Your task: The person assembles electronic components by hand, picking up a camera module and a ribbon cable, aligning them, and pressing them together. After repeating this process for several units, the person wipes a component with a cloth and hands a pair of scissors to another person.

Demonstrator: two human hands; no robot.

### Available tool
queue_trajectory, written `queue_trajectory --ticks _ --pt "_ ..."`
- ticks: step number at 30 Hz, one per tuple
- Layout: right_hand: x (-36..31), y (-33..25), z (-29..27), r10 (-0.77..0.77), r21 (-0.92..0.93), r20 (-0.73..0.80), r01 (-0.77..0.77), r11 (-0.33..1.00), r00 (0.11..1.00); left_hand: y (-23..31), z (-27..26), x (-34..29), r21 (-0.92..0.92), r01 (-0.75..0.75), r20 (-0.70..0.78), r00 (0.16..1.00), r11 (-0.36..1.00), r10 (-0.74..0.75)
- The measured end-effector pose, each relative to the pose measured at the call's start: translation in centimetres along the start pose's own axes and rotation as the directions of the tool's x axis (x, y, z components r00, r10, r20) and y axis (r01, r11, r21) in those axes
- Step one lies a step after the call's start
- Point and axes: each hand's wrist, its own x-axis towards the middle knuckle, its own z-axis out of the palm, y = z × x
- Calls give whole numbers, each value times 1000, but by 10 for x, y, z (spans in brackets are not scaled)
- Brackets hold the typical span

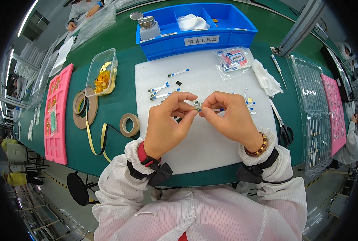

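Over the white foam mat (211, 158), my two hands meet at one small flat flex cable (217, 110). My left hand (165, 126) is closed, thumb and index finger pinching at the cable's small module end. My right hand (233, 120) pinches the strip, whose blue tip shows beside its fingers. Left of the hands lies a loose group of similar white cables (159, 89) with blue ends. Farther up are a single flex cable (179, 73) and a small black square (178, 83). A few more pieces lie partly hidden behind my right hand.
A blue divided bin (159, 50) stands at the back, holding a dispenser bottle (150, 31) and white cloth (193, 22). Left are a clear tub (91, 66) of gold pieces, tape rolls (130, 124) and a pink tray (58, 152). Right are scissors (285, 134) and clear blister trays (307, 96).
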Motion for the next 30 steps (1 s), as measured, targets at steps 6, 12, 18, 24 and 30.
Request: queue_trajectory --ticks 6,12,18,24,30 --pt "0 2 1 3 27 -1 -3 1000 1000 1 1 0 -18 -3 -4 1000 1000 3" --pt "0 2 0 18 47 24 -19 999 1000 -2 0 0 -75 20 14 1000 997 -19" --pt "3 -2 -4 44 84 67 -50 995 997 0 -1 -1 -86 73 20 997 994 -71" --pt "4 -3 -6 33 61 52 -36 998 998 0 0 0 -244 182 64 983 953 -171" --pt "4 -6 -5 101 92 125 -113 989 987 3 -4 -2 -202 250 142 964 947 -225"
